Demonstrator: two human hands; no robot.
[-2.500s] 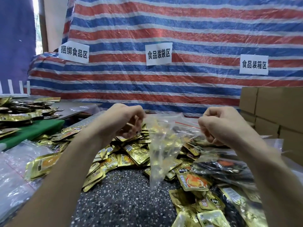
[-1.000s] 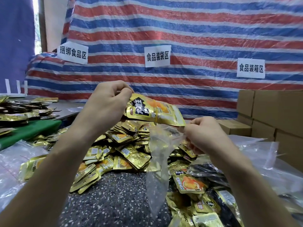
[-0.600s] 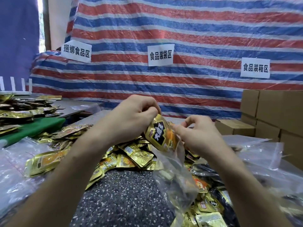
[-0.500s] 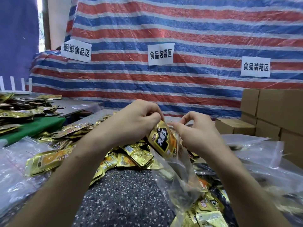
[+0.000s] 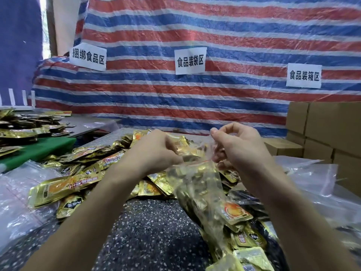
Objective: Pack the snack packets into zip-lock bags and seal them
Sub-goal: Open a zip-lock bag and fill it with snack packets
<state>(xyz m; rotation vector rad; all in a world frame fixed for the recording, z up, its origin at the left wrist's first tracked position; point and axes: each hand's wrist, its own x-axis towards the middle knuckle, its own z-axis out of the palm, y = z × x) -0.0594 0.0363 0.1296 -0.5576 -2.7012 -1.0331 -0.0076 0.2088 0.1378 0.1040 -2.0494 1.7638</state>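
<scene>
Both the left hand (image 5: pixel 156 151) and right hand (image 5: pixel 240 147) pinch the mouth of the zip-lock bag (image 5: pixel 201 188), which hangs between them above the loose snack packets (image 5: pixel 82 182); gold packets sit inside, so sealing seems next, with fingers pressed along the strip

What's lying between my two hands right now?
In the head view, the zip-lock bag's top stretches between left hand and right hand, with gold snack packets inside.
</scene>
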